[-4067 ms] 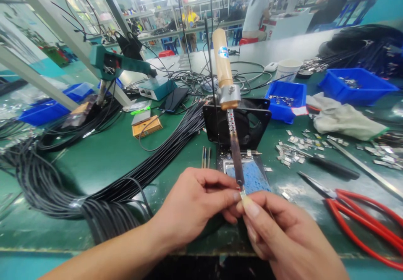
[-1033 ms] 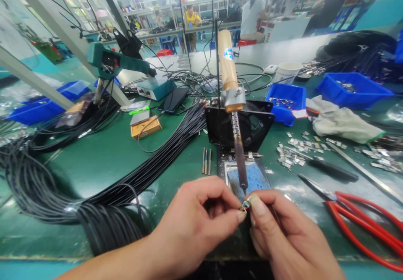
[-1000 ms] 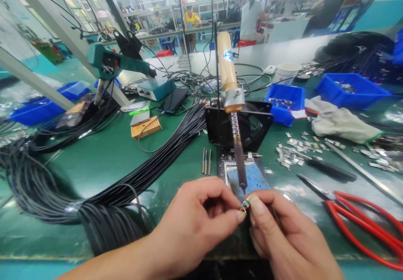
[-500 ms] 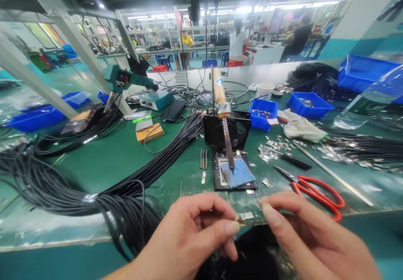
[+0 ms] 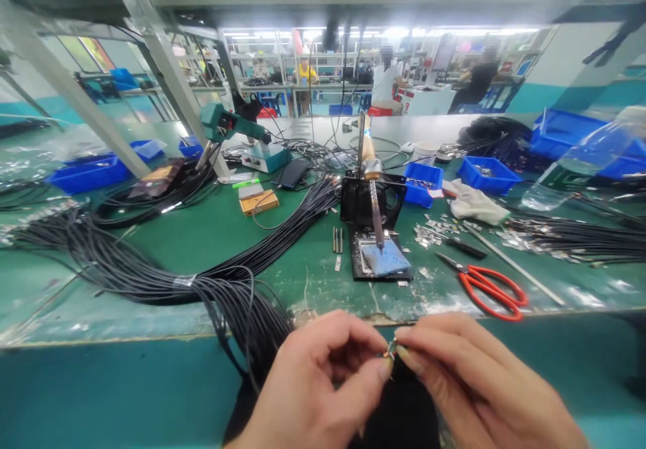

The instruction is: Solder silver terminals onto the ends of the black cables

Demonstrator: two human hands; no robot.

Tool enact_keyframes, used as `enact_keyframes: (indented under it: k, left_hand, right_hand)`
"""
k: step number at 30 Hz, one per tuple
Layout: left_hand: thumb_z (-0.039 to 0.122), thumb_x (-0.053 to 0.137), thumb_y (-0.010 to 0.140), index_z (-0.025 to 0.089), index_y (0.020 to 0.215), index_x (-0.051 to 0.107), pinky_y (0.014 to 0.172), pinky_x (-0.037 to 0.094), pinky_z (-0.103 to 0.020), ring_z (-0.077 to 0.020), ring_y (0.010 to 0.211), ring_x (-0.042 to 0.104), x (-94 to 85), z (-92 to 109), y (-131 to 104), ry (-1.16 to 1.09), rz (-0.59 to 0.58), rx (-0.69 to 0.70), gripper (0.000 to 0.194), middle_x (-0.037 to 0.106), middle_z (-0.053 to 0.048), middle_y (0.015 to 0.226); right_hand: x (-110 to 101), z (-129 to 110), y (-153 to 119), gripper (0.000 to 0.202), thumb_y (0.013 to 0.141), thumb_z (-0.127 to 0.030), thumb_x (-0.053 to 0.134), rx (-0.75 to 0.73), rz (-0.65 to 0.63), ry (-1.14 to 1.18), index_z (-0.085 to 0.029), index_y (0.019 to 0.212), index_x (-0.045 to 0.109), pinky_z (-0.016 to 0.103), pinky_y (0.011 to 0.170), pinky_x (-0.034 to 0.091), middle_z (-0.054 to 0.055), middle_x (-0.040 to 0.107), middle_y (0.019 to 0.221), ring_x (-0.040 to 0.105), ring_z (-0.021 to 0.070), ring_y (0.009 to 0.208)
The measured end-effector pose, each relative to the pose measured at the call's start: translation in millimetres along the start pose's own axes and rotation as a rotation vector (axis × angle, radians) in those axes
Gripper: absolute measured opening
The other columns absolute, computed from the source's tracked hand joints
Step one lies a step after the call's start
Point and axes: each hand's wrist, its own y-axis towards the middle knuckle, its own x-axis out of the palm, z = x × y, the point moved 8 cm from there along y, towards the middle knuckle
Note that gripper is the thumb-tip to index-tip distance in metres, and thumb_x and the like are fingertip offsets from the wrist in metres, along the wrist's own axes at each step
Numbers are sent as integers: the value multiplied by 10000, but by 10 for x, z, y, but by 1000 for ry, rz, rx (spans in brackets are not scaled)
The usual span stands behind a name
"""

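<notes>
At the table's front edge, my left hand (image 5: 330, 375) is closed in a pinch. Small coloured wires (image 5: 390, 351), likely a stripped cable end, stick out between its thumb and forefinger. My right hand (image 5: 469, 368) meets it fingertip to fingertip, its thumb and forefinger pinching the tips of the same wires. What lies inside the fingers is partly hidden. Beyond my hands, a soldering iron (image 5: 375, 206) with a wooden handle leans in its stand, its tip over a blue sponge (image 5: 385, 258). Red-handled scissors (image 5: 489, 291) lie to the right.
A bundle of black cables (image 5: 227, 287) runs over the table edge on the left. Metal connector pieces (image 5: 431, 230) lie scattered near a blue bin (image 5: 422, 185) and a white glove (image 5: 477, 203). A plastic bottle (image 5: 570, 173) lies at the right. People sit in the background.
My right hand has moved left, closing the gap, and its fingertips now meet the wires at my left hand. The camera view has shifted, so the table sits higher in the picture.
</notes>
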Motion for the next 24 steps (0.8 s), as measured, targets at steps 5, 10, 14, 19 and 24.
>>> enact_keyframes:
  k: [5, 10, 14, 19, 24]
  left_hand:
    - [423, 683, 912, 163, 971, 718, 474, 449, -188, -96, 509, 531, 1, -38, -77, 70, -49, -97, 269, 587, 25, 660]
    - [409, 664, 923, 167, 948, 755, 479, 430, -193, -102, 521, 525, -62, 1, -119, 130, -30, -72, 259, 575, 21, 658]
    - [349, 683, 911, 172, 916, 772, 513, 436, -192, -103, 553, 550, -93, 19, -100, 136, -17, -28, 199, 597, 12, 687]
    - [297, 746, 859, 177, 891, 792, 517, 440, -195, -109, 556, 572, -88, 58, -95, 44, -10, -48, 133, 626, 11, 669]
    - [247, 754, 853, 176, 864, 827, 534, 443, -193, -100, 546, 582, -113, 119, -102, -14, -14, -14, 103, 643, 10, 649]
  right_hand:
    - [-65, 32, 41, 147, 950, -230, 653, -29, -81, -91, -302, 1056, 725, 201, 708, 597, 6, 740, 972, 731, 155, 816]
    - [-653, 686, 188, 291, 962, -481, 571, 164, 46, -589, -262, 1019, 754, 355, 769, 560, 78, 761, 1060, 735, 261, 915]
    - [-969, 1337, 256, 146, 815, -288, 744, 281, -103, -678, -202, 914, 806, 351, 637, 483, 94, 747, 807, 707, 259, 690]
    - [-1106, 1618, 294, 131, 723, -173, 732, 343, -169, -611, -207, 822, 809, 310, 564, 433, 65, 737, 722, 677, 207, 615]
    - [-1098, 1479, 291, 112, 580, -131, 782, 402, -21, -427, -232, 624, 767, 277, 433, 349, 20, 680, 534, 577, 138, 417]
